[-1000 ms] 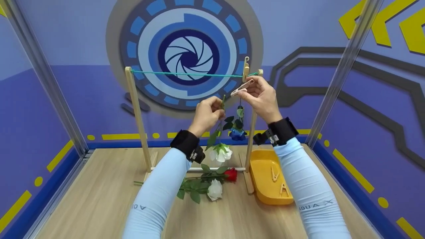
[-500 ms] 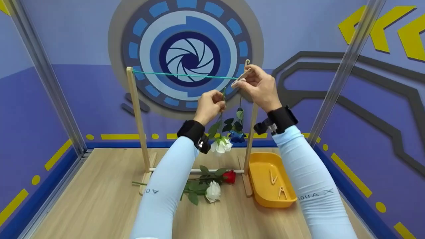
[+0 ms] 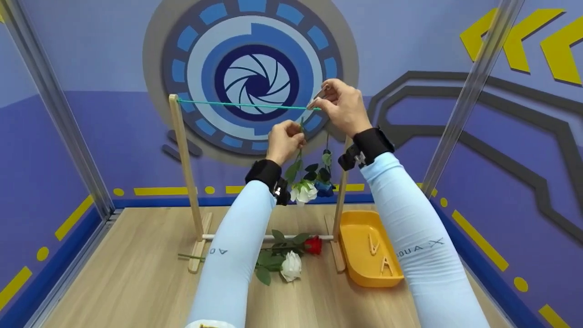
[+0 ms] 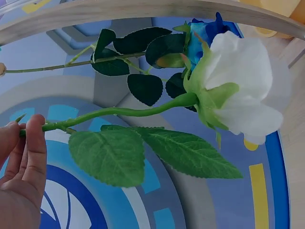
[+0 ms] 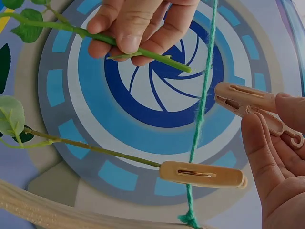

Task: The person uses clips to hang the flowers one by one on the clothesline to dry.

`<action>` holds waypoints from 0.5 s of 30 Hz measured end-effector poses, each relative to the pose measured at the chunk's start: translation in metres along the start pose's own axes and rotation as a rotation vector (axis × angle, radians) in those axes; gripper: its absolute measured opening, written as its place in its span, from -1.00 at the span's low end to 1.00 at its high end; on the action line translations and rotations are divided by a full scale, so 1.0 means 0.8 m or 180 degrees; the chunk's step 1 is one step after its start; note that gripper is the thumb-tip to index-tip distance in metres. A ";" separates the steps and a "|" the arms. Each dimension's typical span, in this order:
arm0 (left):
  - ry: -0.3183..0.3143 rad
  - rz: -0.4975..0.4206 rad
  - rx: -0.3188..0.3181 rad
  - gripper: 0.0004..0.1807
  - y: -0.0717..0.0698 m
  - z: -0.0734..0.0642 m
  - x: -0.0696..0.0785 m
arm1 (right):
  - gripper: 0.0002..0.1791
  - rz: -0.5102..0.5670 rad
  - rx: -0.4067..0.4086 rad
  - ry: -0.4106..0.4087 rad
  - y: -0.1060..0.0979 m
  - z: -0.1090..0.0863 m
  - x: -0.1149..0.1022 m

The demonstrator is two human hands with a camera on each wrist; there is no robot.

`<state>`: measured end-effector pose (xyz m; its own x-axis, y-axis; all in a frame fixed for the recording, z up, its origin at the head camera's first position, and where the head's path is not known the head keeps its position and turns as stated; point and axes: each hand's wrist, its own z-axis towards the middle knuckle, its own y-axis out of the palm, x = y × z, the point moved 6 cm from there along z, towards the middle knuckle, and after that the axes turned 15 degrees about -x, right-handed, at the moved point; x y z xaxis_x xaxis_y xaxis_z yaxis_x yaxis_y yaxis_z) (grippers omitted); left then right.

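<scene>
My left hand (image 3: pixel 285 140) pinches the stem of a white rose (image 4: pixel 248 86), which hangs head down. In the right wrist view the stem's cut end (image 5: pixel 183 67) lies just short of the green string (image 5: pixel 202 95). Between thumb and fingers my right hand (image 3: pixel 345 105) grips a beige clothespin (image 5: pixel 248 98), its tip close to the string on the other side. A second clothespin (image 5: pixel 202 174) sits on the string near its end and holds the stem of a blue rose (image 3: pixel 324 188), also hanging head down.
The string runs between two wooden posts (image 3: pixel 186 159) of a stand. On the table below lie a red rose (image 3: pixel 313 245) and another white rose (image 3: pixel 291 266). At the right, a yellow tray (image 3: pixel 353 264) contains two clothespins (image 3: pixel 386 266).
My right hand has moved up and left with the clothespin, to the string. My left hand has raised the white rose, bringing its stem end nearer the string.
</scene>
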<state>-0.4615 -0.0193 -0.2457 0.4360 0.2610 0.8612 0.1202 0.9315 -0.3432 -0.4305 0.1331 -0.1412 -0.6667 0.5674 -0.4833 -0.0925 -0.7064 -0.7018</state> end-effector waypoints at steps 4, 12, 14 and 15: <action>-0.0070 -0.0096 0.0031 -0.85 -0.001 0.005 -0.007 | -0.73 0.0128 -0.0071 0.0075 0.009 0.004 0.008; -0.0062 -0.0236 -0.0027 -0.83 0.002 0.016 -0.008 | -0.77 0.0532 -0.0023 0.0078 0.009 0.012 0.014; -0.0052 -0.0266 0.0009 -0.83 0.000 0.019 -0.006 | -0.78 0.0535 -0.0019 0.0083 0.008 0.014 0.014; -0.0046 -0.0281 0.0027 -0.83 -0.002 0.020 -0.005 | -0.78 0.0541 -0.0027 0.0085 0.008 0.016 0.013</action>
<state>-0.4780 -0.0175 -0.2426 0.4112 0.1812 0.8934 0.1501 0.9532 -0.2625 -0.4474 0.1292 -0.1444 -0.6524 0.4511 -0.6090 0.0262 -0.7897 -0.6130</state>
